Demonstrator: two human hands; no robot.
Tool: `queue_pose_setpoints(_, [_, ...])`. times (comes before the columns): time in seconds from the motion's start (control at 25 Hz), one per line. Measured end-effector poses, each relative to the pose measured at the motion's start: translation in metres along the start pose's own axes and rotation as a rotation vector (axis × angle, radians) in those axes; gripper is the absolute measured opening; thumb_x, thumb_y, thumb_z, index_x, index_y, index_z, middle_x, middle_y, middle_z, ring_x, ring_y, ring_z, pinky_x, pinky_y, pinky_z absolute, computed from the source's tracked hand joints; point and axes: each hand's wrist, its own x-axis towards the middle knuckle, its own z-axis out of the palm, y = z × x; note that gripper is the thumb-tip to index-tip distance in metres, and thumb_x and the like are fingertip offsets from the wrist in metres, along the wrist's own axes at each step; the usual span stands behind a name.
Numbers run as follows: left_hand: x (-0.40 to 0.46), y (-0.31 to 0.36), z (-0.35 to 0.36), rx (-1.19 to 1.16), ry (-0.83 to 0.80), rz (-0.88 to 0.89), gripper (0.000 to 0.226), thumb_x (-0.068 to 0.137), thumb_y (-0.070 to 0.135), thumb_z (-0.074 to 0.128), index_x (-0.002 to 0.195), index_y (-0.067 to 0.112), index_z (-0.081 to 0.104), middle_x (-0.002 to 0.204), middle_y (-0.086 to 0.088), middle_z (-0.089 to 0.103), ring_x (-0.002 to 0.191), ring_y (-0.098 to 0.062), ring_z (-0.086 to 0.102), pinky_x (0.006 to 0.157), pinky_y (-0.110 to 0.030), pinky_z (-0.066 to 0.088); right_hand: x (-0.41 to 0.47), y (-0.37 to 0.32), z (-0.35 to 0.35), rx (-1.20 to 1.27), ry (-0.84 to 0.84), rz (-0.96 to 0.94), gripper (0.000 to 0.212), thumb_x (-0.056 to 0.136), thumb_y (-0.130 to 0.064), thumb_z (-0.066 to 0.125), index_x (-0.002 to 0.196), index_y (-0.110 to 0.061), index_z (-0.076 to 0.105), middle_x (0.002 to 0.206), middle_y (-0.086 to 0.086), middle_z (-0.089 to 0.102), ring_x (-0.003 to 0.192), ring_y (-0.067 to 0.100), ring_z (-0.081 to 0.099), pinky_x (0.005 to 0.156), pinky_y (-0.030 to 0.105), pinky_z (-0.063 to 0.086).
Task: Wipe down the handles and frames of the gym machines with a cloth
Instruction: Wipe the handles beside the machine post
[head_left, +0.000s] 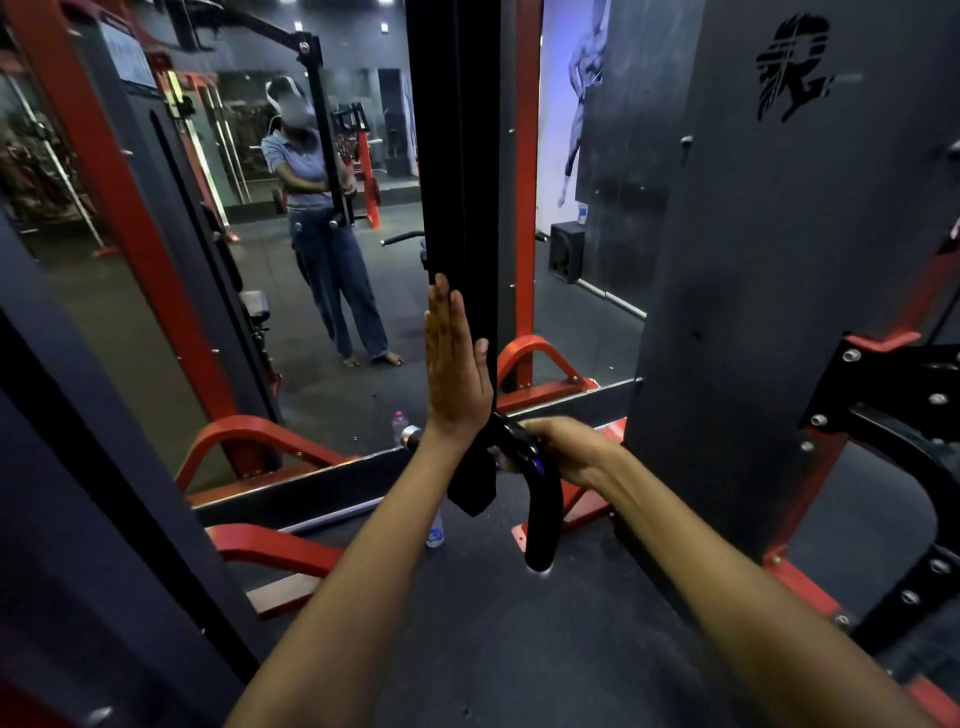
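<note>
On handle (540, 499), right hand (563, 447)

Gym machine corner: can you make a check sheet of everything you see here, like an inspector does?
Surface: dark rubber floor, no spills seen.
Job's things: curved black handle with a chrome end; black upright strip, cloth or frame cannot be told; red frame leg.
Clutter: water bottle standing on the floor by the mirror.
Grippers: left hand flat, fingers straight, against the black upright strip; right hand grips the curved black handle.
Cables: nothing seen.
Surroundings: mirror showing a standing person; dark panel with a logo at the right.
</note>
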Motion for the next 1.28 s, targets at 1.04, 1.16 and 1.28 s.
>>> queue_pose_setpoints(1.04, [-0.019, -0.002, 0.004, -0.001, -0.047, -0.056, 0.067, 0.103, 0.020, 0.033, 0.150, 0.031, -0.014, 0.157, 0.016, -0.018, 0.147, -0.012, -0.006, 0.121, -0.044, 0.009, -0.041, 0.079, 0.020, -0.869, 0.688, -1.013, 0.034, 0.086, 0.001, 0.051, 0.119, 0.001, 0.061, 0.122, 0.013, 0.057, 0.116, 0.015, 0.048, 0.103, 0.027, 0.039])
queue_pose_setpoints(1.16, [-0.019, -0.003, 0.004, 0.005, -0.046, -0.061, 0.066, 0.104, 0.020, 0.031, 0.150, 0.031, -0.015, 0.157, 0.017, -0.019, 0.147, -0.011, -0.007, 0.121, -0.044, 0.009, -0.053, 0.139, 0.006, -0.961, 0.627, -1.033, 0.028, 0.096, -0.011, 0.047, 0.115, 0.003, 0.062, 0.117, 0.003, 0.050, 0.116, 0.010, 0.047, 0.105, 0.018, 0.033])
queue_pose_setpoints(1.28, [-0.020, -0.003, 0.007, 0.005, -0.048, -0.061, 0.066, 0.103, 0.019, 0.030, 0.150, 0.031, -0.015, 0.157, 0.017, -0.019, 0.146, -0.010, -0.008, 0.121, -0.042, 0.007, -0.061, 0.143, -0.004, -1.019, 0.656, -0.988, 0.029, 0.096, -0.015, 0.045, 0.107, 0.001, 0.066, 0.109, -0.001, 0.049, 0.105, 0.017, 0.053, 0.094, 0.020, 0.040])
